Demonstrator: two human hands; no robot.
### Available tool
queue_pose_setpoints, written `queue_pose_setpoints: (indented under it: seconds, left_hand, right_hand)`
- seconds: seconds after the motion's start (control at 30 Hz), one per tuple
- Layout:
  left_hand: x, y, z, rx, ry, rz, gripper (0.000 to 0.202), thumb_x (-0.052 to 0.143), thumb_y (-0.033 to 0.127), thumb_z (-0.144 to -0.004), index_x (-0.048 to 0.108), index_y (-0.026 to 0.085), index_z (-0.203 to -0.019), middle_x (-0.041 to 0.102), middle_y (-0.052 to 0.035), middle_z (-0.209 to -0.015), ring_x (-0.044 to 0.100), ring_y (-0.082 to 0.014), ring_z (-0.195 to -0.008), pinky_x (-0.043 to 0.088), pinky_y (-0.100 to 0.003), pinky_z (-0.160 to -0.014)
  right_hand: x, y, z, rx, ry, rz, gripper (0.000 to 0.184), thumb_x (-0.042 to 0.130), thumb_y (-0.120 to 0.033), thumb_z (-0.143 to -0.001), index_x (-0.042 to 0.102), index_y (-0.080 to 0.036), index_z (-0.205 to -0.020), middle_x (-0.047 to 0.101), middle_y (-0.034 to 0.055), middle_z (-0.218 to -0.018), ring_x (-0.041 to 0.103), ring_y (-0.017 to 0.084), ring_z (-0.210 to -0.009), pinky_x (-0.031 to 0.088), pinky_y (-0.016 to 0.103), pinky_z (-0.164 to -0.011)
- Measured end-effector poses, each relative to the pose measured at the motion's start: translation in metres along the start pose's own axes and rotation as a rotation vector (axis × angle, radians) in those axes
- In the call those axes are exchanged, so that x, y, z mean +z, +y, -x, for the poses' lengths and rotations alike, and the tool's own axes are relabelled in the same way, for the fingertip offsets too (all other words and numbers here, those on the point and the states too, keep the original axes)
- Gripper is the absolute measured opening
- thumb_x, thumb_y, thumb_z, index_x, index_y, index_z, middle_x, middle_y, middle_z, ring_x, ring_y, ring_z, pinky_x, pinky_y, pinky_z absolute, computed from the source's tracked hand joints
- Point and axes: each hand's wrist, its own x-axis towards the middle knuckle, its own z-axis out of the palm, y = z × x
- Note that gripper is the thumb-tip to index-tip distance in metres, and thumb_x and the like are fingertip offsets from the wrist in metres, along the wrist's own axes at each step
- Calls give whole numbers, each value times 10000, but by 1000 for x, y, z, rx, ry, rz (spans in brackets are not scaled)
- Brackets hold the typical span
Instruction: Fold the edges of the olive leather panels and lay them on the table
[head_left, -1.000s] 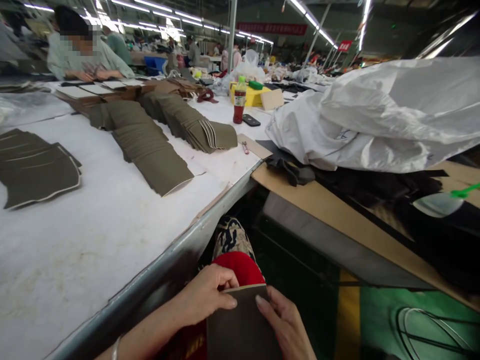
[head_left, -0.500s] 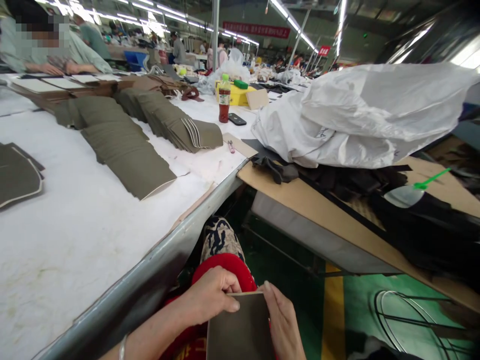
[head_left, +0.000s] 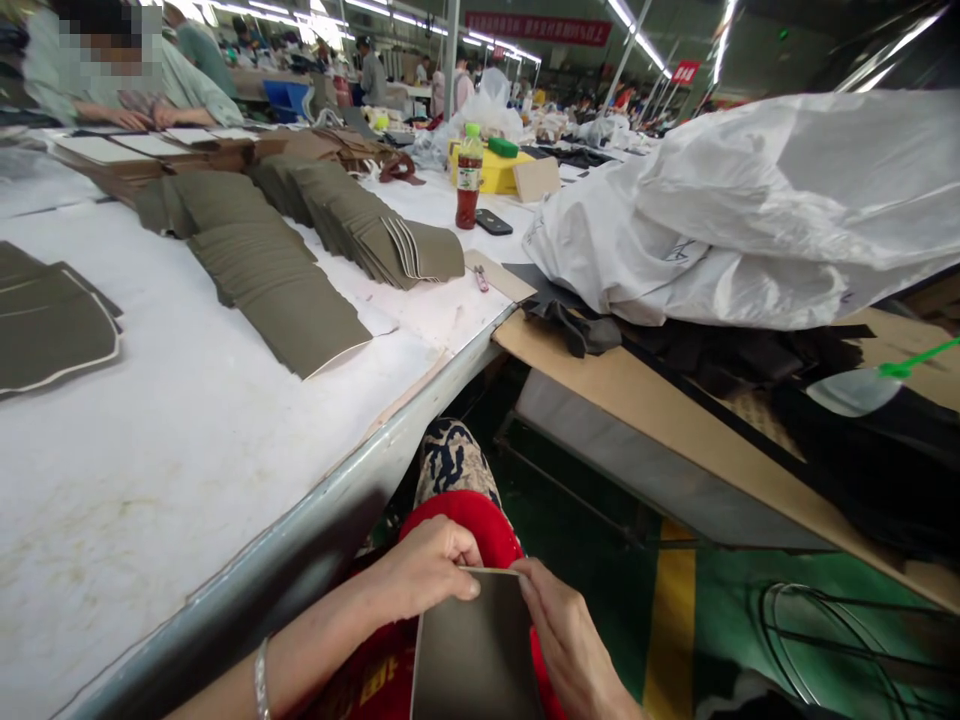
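Panel: the gray-green panel (head_left: 476, 655) is over our lap, before the red fabric (head_left: 461, 512), pale edge up.
Left hand: our left hand (head_left: 435, 565) is nearly closed, pinching the top edge, thumb on the face.
Right hand: our right hand (head_left: 564, 630) is half-curled at the top-right corner; grip, we can't tell.
Handling: we'd best keep that edge taut, thumb pressure light, no creases.
Table: fanned pieces (head_left: 281, 290) on the table (head_left: 187, 470).

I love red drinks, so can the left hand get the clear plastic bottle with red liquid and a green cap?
Probably not now: the left hand pinches a flat, olive-brown panel, and the bottle stands far back on the white-topped table, likely needing a lean. Nothing tall seems in the way.
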Motion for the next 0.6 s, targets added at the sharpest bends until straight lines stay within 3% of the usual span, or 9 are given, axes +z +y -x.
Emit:
queue_pose_setpoints:
  seconds: [0.23,0.37,0.5,0.6]
  left_hand:
    - [2,-6,0,12,4,-17,162,594,231,-605,662,139,-719,597,21,-616,498,-128,-592,271,-220,-495]
    - [4,-10,-4,3,-24,47,167,595,227,-604,659,132,-726,591,20,-610,502,-129,-585,280,-221,-495]
    - [4,-11,-4,-4,-26,82,175,593,224,-597,654,127,-730,589,20,-608,499,-129,-579,297,-224,-507]
    - [3,-9,-3,-12,-40,79,189,592,231,-598,657,128,-743,595,18,-616,496,-129,-577,297,-226,-507]
  right_hand:
    - [-3,8,-2,7,-80,148,320,369,-420,-985,570,-214,-844,580,11,-794,537,164,-735,400,270,-680]
    - [-8,6,-2,-73,-133,116,298,315,-338,-1000,584,-222,-951,605,33,-878,566,178,-786,420,290,-728]
    - [-11,1,-1,-68,-104,93,338,305,-352,-997,615,-217,-990,617,39,-848,584,187,-764,428,301,-697]
    - [-10,1,0,-16,-42,95,318,370,-398,-980,620,-212,-917,612,17,-796,576,175,-740,424,282,-680]
